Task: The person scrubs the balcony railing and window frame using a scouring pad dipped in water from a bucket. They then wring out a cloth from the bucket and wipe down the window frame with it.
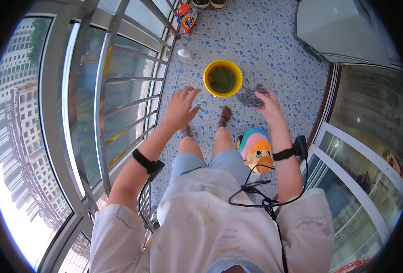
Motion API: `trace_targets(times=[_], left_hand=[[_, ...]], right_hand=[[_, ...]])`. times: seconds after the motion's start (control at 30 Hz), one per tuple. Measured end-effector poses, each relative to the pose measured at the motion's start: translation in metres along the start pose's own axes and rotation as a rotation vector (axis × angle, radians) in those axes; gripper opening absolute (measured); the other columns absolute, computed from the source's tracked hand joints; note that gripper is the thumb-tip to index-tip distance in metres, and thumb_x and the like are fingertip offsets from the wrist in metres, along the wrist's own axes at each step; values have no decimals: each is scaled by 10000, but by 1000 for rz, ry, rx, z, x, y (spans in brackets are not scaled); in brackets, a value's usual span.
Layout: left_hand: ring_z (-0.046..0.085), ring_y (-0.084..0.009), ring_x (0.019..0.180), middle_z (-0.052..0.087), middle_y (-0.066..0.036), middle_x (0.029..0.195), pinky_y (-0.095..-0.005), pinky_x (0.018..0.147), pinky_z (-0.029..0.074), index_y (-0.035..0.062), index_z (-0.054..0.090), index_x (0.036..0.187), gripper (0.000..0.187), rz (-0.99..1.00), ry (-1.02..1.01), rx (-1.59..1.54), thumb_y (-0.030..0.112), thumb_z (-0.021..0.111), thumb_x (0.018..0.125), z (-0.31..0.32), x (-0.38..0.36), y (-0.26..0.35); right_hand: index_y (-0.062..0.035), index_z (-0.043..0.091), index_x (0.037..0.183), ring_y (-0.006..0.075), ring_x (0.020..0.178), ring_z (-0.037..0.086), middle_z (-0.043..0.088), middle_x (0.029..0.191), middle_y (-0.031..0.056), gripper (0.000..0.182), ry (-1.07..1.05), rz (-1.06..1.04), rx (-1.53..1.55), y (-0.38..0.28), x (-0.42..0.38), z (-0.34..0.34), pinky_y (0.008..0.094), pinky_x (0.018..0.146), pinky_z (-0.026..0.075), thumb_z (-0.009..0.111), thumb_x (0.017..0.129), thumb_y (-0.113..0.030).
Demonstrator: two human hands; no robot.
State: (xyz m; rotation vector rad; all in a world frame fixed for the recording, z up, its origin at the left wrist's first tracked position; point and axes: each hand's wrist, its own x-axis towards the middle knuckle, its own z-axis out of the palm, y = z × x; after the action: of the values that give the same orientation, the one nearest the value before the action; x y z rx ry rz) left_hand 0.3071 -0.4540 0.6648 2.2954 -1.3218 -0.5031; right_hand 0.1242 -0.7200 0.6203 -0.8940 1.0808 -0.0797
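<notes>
A grey, shaggy-looking cloth [249,97] hangs from the fingers of my right hand [269,105], just right of the yellow bucket [239,76]. The bucket stands upright on the floor in front of my feet and holds murky greenish water. My left hand [181,107] is empty, fingers apart, in the air to the left of the bucket. Neither hand visibly touches the bucket. Both wrists wear black straps with small devices and cables.
Metal railings [135,80] and windows run along the left. A colourful toy with a cartoon face [257,148] stands by my right leg. An orange Tide bag [187,19] and a small white object [184,54] are ahead. A white appliance [331,27] stands at upper right, above a glass door [347,182].
</notes>
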Motion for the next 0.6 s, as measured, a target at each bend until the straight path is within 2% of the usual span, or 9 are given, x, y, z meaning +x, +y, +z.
trace_targets(times=[0.03,0.1,0.13,0.2,0.23,0.33,0.47,0.57,0.6], left_hand=[[501,-316,1108,519,-91,1215,-441,938,399,148,481,1285,549,-2,-11,0,189,693,780,19,6,-6],[503,-301,1121,516,-83,1218,-442,953,398,156,482,1290,566,-40,-194,72,194,698,768,58,11,-21],[475,-322,1172,502,-102,1245,-452,986,378,159,468,1308,618,-32,-261,64,175,702,736,79,13,-33],[468,-321,1183,502,-99,1246,-458,1002,366,163,466,1311,626,-12,-339,43,183,708,734,113,14,-53],[462,-319,1195,503,-96,1247,-464,1018,354,168,464,1314,634,44,-396,41,190,715,733,124,15,-67],[450,-316,1204,494,-95,1266,-472,1022,349,165,463,1318,631,136,-564,169,192,717,741,154,22,-101],[443,-306,1207,481,-92,1284,-464,1030,344,163,458,1328,627,123,-634,122,189,714,756,181,43,-152],[457,-276,1197,489,-70,1250,-445,1044,339,158,457,1320,566,250,-614,249,117,642,786,205,53,-188],[445,-273,1219,485,-71,1261,-444,1056,331,158,453,1325,567,321,-707,270,103,627,788,211,55,-198]], right_hand=[[-101,500,1159,211,951,601,593,1095,57,446,3,9,5,17,23,0,416,759,500,737,787,-170],[-98,520,1117,217,921,617,609,1044,72,451,5,97,-298,57,71,-2,395,755,504,760,742,-170],[-98,520,1117,217,921,617,609,1044,72,451,10,113,-293,81,99,-9,395,755,504,760,742,-170],[-79,533,1070,266,913,629,626,982,103,429,39,-377,-734,139,139,-18,382,780,501,753,708,-144],[-79,533,1070,266,913,629,626,982,103,429,37,-341,-714,152,147,-11,382,780,501,753,708,-144],[-62,538,1051,358,956,609,630,985,153,389,-89,-380,-838,163,191,-4,398,832,484,715,704,-77],[-62,543,1053,358,981,605,631,1000,162,396,112,-334,-723,205,246,14,402,826,484,716,697,-61],[-62,542,1054,361,959,607,634,983,160,400,213,-333,-762,243,286,17,410,820,486,715,693,-55],[-69,550,1056,372,1001,584,610,1074,166,412,153,-234,-805,247,300,16,423,857,473,730,686,-65]])
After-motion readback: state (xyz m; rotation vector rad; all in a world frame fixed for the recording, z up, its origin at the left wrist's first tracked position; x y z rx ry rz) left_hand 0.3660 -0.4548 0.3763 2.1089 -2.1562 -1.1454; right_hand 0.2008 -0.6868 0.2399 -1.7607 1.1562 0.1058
